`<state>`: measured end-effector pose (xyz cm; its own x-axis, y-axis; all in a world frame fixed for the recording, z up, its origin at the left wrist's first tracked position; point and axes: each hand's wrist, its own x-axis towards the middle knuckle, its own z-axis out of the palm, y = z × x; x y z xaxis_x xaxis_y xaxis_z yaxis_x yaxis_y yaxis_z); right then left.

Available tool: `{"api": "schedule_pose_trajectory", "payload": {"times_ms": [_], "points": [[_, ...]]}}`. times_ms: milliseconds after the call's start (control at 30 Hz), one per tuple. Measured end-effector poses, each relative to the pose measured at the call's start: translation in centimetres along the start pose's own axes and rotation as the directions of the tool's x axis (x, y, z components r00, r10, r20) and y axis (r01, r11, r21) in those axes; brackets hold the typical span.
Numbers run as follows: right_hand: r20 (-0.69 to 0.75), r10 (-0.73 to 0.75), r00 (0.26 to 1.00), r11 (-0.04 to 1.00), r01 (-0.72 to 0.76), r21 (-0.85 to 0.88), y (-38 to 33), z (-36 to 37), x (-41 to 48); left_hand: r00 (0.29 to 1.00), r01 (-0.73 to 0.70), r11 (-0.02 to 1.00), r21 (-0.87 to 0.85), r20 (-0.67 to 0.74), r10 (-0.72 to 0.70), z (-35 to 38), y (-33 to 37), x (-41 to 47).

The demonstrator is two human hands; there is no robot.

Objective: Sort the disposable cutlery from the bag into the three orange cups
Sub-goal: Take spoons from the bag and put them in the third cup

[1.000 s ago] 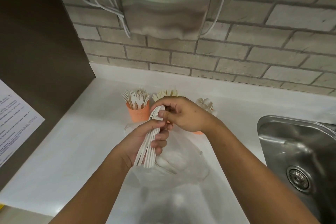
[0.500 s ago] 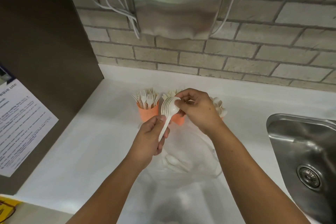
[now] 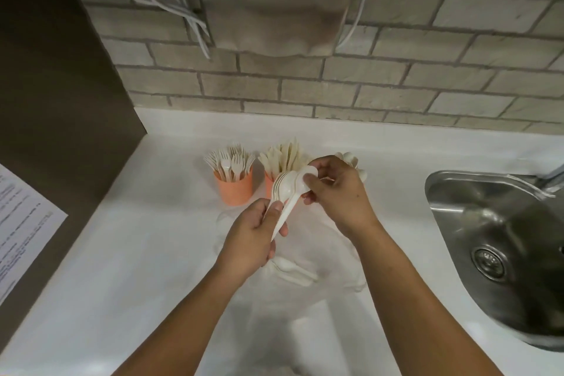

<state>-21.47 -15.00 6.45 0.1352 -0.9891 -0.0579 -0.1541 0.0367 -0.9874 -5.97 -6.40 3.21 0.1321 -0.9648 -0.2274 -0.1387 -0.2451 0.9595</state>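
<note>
1. Lighting: even, moderately bright, from overhead; the white counter [image 3: 131, 253] is nearly washed out.
2. Glare: soft highlights on the steel dispenser [image 3: 274, 3] and the sink [image 3: 442, 189] rim.
3. Shadows: faint, soft-edged, on the near counter.
4. Distortion: wide-angle bowing at the edges.
5. Focus: the clear bag [image 3: 305, 299] is blurred and low in contrast.

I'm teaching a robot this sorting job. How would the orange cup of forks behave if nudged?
The fork cup is small and tapers toward its base, with forks fanning well above the rim, so it probably tips easily. It looks light, so it may also slide on the smooth white counter.
</note>
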Motion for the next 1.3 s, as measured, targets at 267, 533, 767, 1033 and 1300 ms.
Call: {"api": "schedule_pose_trajectory", "payload": {"times_ms": [267, 533, 767, 1033, 1300], "points": [[-0.304, -0.161, 0.939, 0.986, 0.143, -0.083, -1.8, -6.2, 2.0, 0.998, 0.001, 0.994, -0.110, 0.066, 0.006, 2.7, 2.4, 0.8], [-0.399, -0.415, 0.818, 0.883, 0.256, -0.393, -3.4, -10.7, 5.6, 0.999, 0.043, 0.989, -0.143, -0.010, -0.045, 4.6, 2.2, 0.6], [-0.191, -0.534, 0.823, 0.708, 0.313, -0.633, -0.6, -9.8, 8.7, 0.997, 0.040, 0.987, -0.159, -0.056, -0.049, 5.7, 2.5, 0.5], [0.041, -0.376, 0.926, 0.582, 0.271, -0.767, 3.4, -9.2, 9.9, 0.995, 0.001, 0.992, -0.127, -0.101, -0.013, 5.5, 2.4, 1.5], [0.213, -0.334, 0.918, 0.576, 0.377, -0.725, 4.1, -10.5, 10.7, 0.993, -0.012, 0.990, -0.139, -0.119, -0.004, 6.2, 2.0, 3.1]]}}
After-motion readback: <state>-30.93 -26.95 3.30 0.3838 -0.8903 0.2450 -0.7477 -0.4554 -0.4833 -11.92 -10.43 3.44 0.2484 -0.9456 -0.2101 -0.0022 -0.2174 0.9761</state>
